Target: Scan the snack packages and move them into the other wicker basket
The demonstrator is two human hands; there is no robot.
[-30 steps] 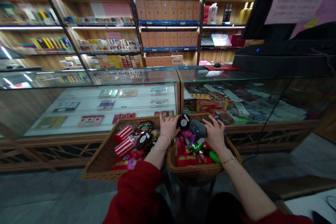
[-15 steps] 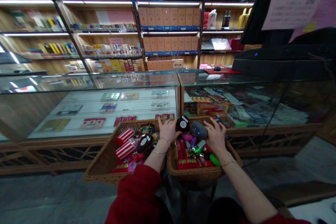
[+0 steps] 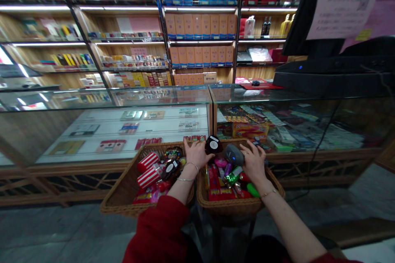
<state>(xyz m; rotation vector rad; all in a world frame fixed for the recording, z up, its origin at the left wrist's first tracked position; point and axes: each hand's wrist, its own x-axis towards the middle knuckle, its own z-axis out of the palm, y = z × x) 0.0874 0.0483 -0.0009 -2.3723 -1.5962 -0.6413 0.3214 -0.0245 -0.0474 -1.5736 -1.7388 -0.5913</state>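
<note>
Turning slightly at the centre of the frame, a dark-brown, glossy, rounded container with a round white label (image 3: 213, 145) is leaning further left than a second ago, its small white tag now sitting almost straight above the label. The left grip (image 3: 196, 154) is grasping it at its left edge between thumb and fingers. The right grip (image 3: 253, 160) is still clasping a dark-grey, rounded plastic device with a lit blue spot (image 3: 233, 155), and the gap between device and container is looking a little wider. This is suggesting, as a judgement, that the container is being re-angled rather than put down.

Both things are hovering over the brown wicker basket at lower centre (image 3: 234, 207), where red printed packets (image 3: 219, 194) and a shiny green-wrapped piece (image 3: 233, 177) are lying. To its left, another brown wicker basket (image 3: 123, 191) is holding red-and-white striped cups (image 3: 149, 176). Beyond, a glass display case (image 3: 154, 98) is crossing mid-frame, everything sitting slightly lower as the view is tilting upward.
</note>
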